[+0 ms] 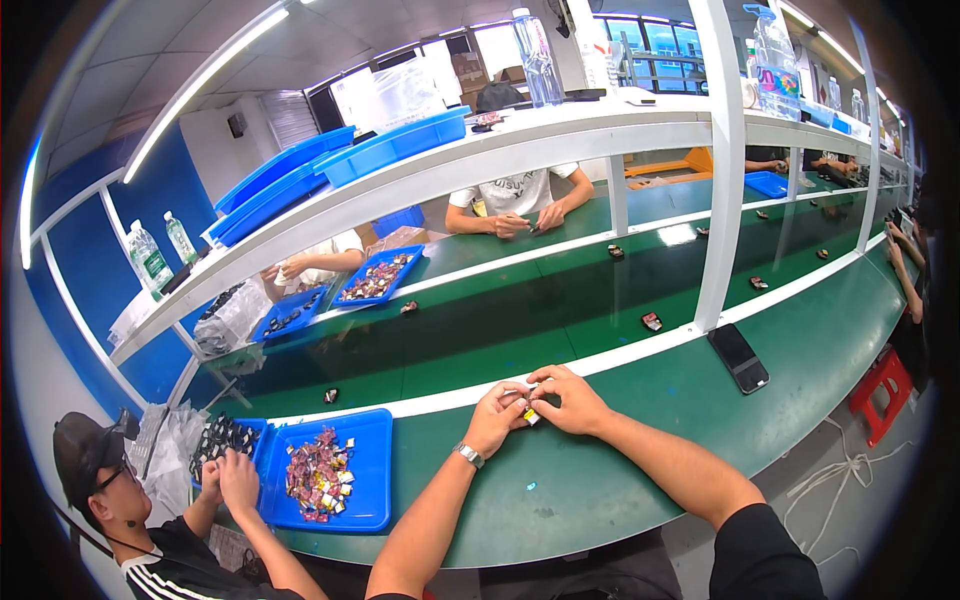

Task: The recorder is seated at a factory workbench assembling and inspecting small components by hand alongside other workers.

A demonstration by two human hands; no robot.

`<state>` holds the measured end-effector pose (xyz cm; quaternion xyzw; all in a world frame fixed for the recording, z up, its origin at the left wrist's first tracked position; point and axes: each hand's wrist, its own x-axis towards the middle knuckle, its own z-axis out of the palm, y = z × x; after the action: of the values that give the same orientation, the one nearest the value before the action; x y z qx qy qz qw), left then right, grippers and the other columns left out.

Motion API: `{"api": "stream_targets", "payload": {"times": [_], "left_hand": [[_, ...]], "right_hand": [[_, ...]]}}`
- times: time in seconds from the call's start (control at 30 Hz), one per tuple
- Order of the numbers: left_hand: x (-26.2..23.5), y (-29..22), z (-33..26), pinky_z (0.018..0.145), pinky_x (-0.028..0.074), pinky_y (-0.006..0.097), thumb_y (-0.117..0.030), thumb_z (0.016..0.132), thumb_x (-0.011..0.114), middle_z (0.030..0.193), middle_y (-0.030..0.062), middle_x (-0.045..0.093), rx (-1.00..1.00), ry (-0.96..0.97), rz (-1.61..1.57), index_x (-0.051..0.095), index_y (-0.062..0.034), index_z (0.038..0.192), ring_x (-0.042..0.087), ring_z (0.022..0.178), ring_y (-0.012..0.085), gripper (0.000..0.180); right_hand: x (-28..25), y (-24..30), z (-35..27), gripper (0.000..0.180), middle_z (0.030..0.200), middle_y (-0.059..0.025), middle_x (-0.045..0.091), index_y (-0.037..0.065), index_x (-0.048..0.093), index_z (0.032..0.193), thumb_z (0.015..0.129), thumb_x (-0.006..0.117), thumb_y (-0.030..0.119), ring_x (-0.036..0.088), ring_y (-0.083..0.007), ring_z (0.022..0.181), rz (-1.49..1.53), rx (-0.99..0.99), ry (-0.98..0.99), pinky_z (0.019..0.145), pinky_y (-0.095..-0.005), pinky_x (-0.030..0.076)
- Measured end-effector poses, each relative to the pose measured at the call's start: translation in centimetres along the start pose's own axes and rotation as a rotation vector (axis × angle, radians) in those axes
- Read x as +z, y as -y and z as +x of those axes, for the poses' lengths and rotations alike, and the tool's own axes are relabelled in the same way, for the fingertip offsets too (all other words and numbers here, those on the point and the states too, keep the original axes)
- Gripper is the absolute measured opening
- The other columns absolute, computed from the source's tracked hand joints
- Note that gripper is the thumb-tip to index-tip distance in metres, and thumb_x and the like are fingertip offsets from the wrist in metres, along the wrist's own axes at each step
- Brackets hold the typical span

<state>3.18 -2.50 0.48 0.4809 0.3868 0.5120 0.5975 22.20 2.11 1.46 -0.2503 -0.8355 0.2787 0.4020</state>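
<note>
My left hand [494, 420] and my right hand [572, 400] meet over the green worktop [600, 490], near the white rail. Between their fingertips they grip a small part with a yellow and white piece [531, 415]. The fingers cover most of it, so its exact kind cannot be made out. Both hands are closed, thumbs and forefingers pinched together. To the left of my forearm, a blue tray [372, 500] holds a heap of small reddish, white and yellow parts [320, 475].
Beyond the rail runs a dark green conveyor belt [510, 350] carrying scattered small parts. A black phone [738, 358] lies by a white post [722, 200] on the right. A co-worker [190, 530] sits at left beside a tray of black parts [225, 440]; others work across the belt.
</note>
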Motion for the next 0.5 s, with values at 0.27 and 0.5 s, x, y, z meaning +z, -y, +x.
{"api": "stream_targets", "payload": {"times": [0.27,0.5], "left_hand": [[-0.5,0.2,0.1,0.082,0.056,0.031,-0.001,0.096,0.051,0.117,0.0091,0.062,0.027,0.014,-0.051,0.049,-0.0051,0.123,0.062,0.101,0.015,0.027],[-0.2,0.2,0.2,0.083,0.056,0.032,-0.005,0.097,0.054,0.115,0.0082,0.062,0.058,0.052,-0.123,0.049,-0.0059,0.121,0.062,0.1,0.0153,0.025]], "right_hand": [[0.5,1.4,-0.1,0.012,0.114,-0.0081,0.061,0.006,0.071,0.09,0.079,0.069,0.011,0.056,-0.0259,0.111,-0.197,-0.058,-0.118,0.089,-0.0363,0.05],[0.8,0.7,-0.3,0.013,0.111,-0.0075,0.063,0.007,0.073,0.09,0.078,0.071,0.009,0.058,-0.0247,0.107,-0.131,-0.044,-0.164,0.085,-0.0344,0.051]]}}
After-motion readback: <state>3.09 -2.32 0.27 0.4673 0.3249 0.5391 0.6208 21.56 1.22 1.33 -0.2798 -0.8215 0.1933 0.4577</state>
